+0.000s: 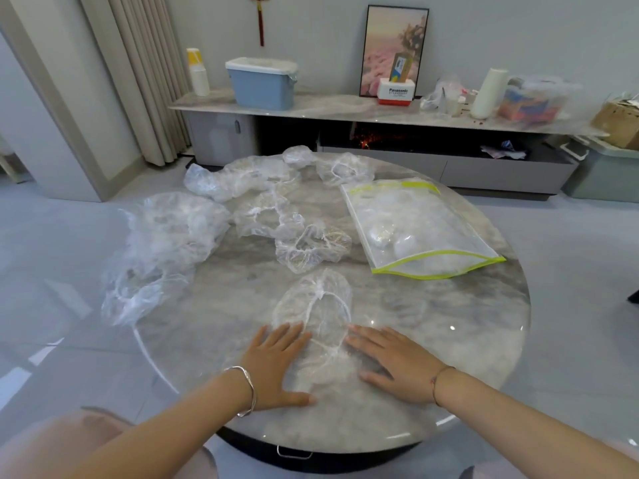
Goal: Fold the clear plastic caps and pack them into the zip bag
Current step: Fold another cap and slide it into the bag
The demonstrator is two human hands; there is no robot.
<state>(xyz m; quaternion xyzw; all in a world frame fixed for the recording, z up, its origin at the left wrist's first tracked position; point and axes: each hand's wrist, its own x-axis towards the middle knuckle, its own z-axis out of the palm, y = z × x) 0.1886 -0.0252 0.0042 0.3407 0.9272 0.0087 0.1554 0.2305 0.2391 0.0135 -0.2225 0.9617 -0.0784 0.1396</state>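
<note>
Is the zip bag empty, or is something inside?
The zip bag is not empty: pale rounded bundles show through its clear side, probably folded caps.

- Round worktop [432, 323]: grey marbled surface, glossy, with a dark rim at the near edge.
- Low sideboard [484, 171]: stands against the far wall, with a marbled top and grey fronts.
- Blue bin [262, 86]: white lid, on the sideboard at left.
- Stacked cups [197, 72]: white and yellow, left of the blue bin.
- Framed picture [387, 39]: pink and orange scene, leaning against the wall.
- Red-and-white box [397, 93]: marked "Panasonic", in front of the picture.
- White cylinder [489, 93]: upright, right of the box.
- Clear container [532, 102]: coloured contents, beside the cylinder.
- Cardboard box [619, 124]: at the far right end of the sideboard.
- Beige curtain [138, 81]: hangs at left.
- Red ornament [261, 19]: hangs on the wall.
- Grey-green crate [605, 174]: on the floor [52, 254], at right.
</note>
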